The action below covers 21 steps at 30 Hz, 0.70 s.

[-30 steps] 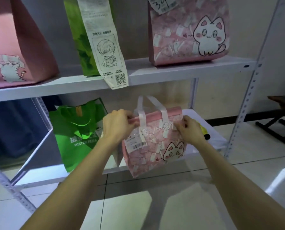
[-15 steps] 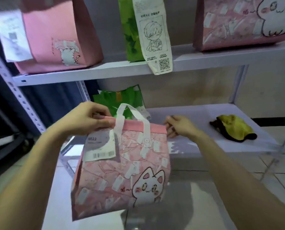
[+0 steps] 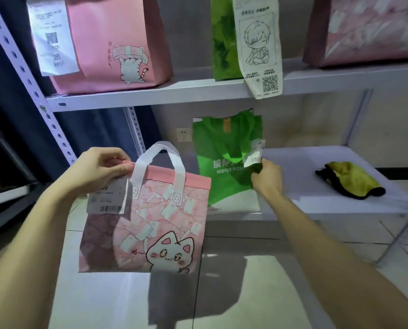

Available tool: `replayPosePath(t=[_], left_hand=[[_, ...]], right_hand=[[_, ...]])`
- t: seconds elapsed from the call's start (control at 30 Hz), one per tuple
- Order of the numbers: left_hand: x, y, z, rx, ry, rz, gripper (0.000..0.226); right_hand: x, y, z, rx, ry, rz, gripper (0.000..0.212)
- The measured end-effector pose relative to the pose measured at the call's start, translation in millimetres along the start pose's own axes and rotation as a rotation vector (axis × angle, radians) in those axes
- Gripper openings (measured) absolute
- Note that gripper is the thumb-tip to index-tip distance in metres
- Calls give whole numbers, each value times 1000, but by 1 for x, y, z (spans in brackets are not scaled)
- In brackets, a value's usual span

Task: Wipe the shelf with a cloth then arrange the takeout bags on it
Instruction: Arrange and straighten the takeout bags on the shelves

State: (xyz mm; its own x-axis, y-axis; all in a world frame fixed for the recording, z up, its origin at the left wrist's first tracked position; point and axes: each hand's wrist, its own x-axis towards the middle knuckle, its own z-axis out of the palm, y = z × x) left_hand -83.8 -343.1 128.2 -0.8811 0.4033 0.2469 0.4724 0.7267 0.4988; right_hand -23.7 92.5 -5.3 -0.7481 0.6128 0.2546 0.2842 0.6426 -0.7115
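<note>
My left hand point(image 3: 101, 168) pinches the top left corner of a pink cat-print takeout bag point(image 3: 155, 224) with white handles, which hangs in the air in front of the lower shelf point(image 3: 316, 205). My right hand point(image 3: 267, 176) grips the right edge of a green pizza bag point(image 3: 224, 160) that stands on that shelf. A yellow and black cloth point(image 3: 350, 180) lies crumpled on the right part of the lower shelf, apart from both hands.
The upper shelf point(image 3: 174, 96) carries a pink cat bag point(image 3: 117, 41) at left, a green bag point(image 3: 224, 39) with a long receipt point(image 3: 259, 46) hanging over the edge, and another pink bag point(image 3: 369, 29) at right. Perforated white posts point(image 3: 32, 86) frame the rack. Tiled floor lies below.
My right hand let go of the pink bag and moved onto the green bag. The pink bag now hangs from my left hand alone, further left of the shelf.
</note>
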Motion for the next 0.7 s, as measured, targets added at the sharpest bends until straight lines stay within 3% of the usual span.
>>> replayPosePath(t=[0.17, 0.27, 0.33, 0.4, 0.47, 0.5, 0.6, 0.7], left_hand=[[23, -1, 17, -151, 117, -24, 22], [31, 5, 30, -219, 186, -1, 23], [33, 9, 35, -253, 226, 10, 23], [34, 12, 36, -273, 255, 13, 24], [33, 11, 32, -284, 281, 9, 23], [32, 9, 29, -299, 294, 6, 21], [28, -1, 19, -337, 357, 6, 17], [22, -14, 11, -384, 438, 3, 14]], right_hand=[[1, 52, -65, -189, 4, 75, 19], [-4, 53, -98, -242, -83, 100, 19], [-7, 41, -125, -376, -271, 170, 28], [-10, 24, -157, -492, -481, 373, 43], [-15, 0, -178, -472, -699, 569, 67], [-19, -16, -179, -455, -811, 563, 69], [-40, -75, -143, -296, -1011, 213, 73], [-68, -116, -72, -150, -851, -177, 81]])
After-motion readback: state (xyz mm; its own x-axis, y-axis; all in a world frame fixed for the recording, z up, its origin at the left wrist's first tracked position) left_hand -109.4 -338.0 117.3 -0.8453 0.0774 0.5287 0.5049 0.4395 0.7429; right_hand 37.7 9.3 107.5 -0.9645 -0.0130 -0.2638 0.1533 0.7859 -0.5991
